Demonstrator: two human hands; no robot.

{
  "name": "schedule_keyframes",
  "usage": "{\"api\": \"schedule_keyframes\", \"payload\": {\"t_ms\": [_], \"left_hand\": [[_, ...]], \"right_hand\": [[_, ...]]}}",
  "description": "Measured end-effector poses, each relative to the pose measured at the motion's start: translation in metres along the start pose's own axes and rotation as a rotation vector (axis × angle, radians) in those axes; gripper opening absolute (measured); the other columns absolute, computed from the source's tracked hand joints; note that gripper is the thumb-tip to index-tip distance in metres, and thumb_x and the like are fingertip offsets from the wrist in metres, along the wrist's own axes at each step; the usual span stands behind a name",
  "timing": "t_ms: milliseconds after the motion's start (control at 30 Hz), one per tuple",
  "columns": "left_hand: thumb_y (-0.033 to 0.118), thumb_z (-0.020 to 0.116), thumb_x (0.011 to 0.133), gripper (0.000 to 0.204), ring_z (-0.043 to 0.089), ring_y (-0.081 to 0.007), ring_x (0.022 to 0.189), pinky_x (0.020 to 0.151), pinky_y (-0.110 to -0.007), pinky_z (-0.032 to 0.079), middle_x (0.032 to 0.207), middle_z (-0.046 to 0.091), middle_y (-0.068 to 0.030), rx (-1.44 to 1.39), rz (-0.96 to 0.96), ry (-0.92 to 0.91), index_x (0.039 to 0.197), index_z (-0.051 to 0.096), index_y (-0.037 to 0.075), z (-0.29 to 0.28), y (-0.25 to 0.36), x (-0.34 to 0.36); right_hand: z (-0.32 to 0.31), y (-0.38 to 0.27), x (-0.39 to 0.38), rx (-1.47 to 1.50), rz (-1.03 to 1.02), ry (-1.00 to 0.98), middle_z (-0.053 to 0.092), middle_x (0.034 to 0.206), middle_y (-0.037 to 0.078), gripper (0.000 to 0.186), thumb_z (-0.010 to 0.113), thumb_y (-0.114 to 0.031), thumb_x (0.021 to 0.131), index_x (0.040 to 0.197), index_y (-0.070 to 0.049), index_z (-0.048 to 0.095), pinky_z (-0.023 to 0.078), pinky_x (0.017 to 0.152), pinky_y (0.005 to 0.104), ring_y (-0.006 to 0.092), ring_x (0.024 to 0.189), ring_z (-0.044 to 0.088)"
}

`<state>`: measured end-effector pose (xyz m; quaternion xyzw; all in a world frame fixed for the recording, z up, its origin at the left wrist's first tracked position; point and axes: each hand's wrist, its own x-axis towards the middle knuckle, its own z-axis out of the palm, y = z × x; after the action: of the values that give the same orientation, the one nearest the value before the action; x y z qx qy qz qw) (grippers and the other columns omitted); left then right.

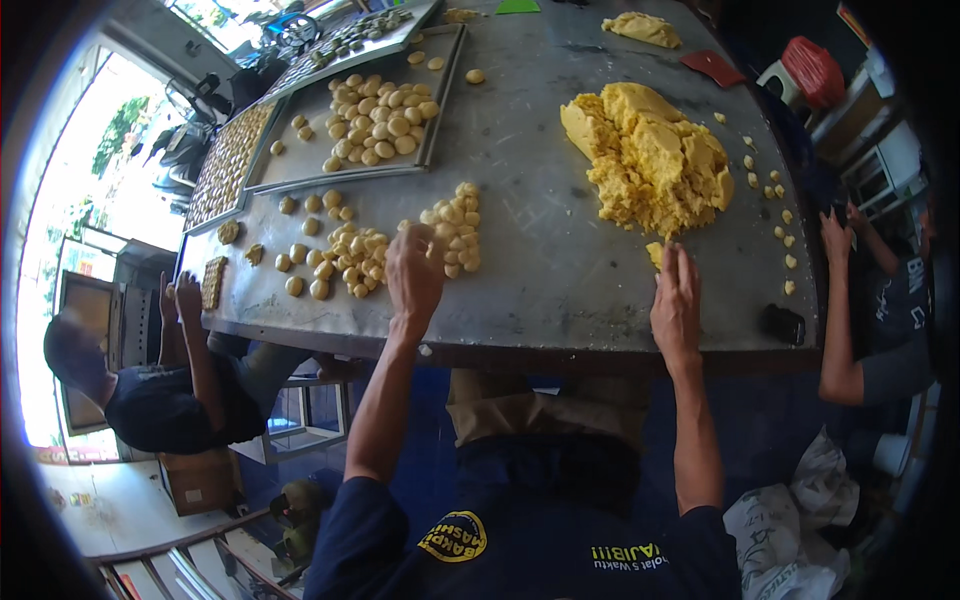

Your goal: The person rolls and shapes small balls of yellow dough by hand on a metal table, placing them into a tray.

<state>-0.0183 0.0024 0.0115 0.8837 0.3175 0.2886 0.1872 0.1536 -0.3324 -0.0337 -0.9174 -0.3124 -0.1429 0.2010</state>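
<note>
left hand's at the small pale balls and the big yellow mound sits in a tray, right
Not a tray: the head view shows the big yellow mound directly on the tabletop. The left hand is at the small pale balls.

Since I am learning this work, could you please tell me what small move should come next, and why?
Perhaps the right hand should draw the small yellow piece away from the large yellow mound, since that piece sits at the hand's fingertips, by the mound's near edge.

The navy shirt bears yellow lettering (and a round emblem).
</note>
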Motion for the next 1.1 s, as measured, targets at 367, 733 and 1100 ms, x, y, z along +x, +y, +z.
{"api": "schedule_keyframes", "payload": {"t_ms": [367, 733, 1100], "left_hand": [[0.019, 0.077, 0.085, 0.015, 0.058, -0.0269, 0.083, 0.075, -0.04, 0.046, 0.084, 0.06, -0.0082, 0.032, 0.582, -0.22, 0.087, 0.072, 0.004, 0.027, 0.091, -0.061], [0.035, 0.057, 0.093, 0.032, 0.045, -0.0308, 0.096, 0.084, -0.047, 0.033, 0.103, 0.047, -0.0124, 0.13, 0.614, -0.259, 0.099, 0.052, 0.004, 0.109, 0.085, 0.004], [0.028, 0.063, 0.088, 0.028, 0.048, -0.0298, 0.105, 0.091, -0.047, 0.032, 0.106, 0.05, -0.0117, 0.153, 0.687, -0.273, 0.103, 0.057, 0.005, 0.098, 0.077, -0.005]], "right_hand": [[-0.009, 0.013, 0.015, 0.223, 0.034, 0.04, 0.067, 0.103, 0.013, 0.034, 0.069, -0.001, 0.085, 0.119, -0.001, 0.071, 0.05, 0.086, 0.0396, 0.0322, 0.094, 0.059], [-0.026, 0.019, 0.029, 0.083, 0.104, -0.089, 0.05, 0.129, 0.026, 0.035, 0.058, 0.006, 0.09, 0.125, 0.01, 0.059, 0.05, 0.099, 0.0425, 0.0366, 0.119, 0.053], [-0.018, 0.023, 0.007, 0.364, 0.18, 0.047, 0.069, 0.111, 0.011, 0.036, 0.068, 0.002, 0.084, 0.12, -0.003, 0.071, 0.05, 0.09, 0.039, 0.0321, 0.099, 0.061]]}}
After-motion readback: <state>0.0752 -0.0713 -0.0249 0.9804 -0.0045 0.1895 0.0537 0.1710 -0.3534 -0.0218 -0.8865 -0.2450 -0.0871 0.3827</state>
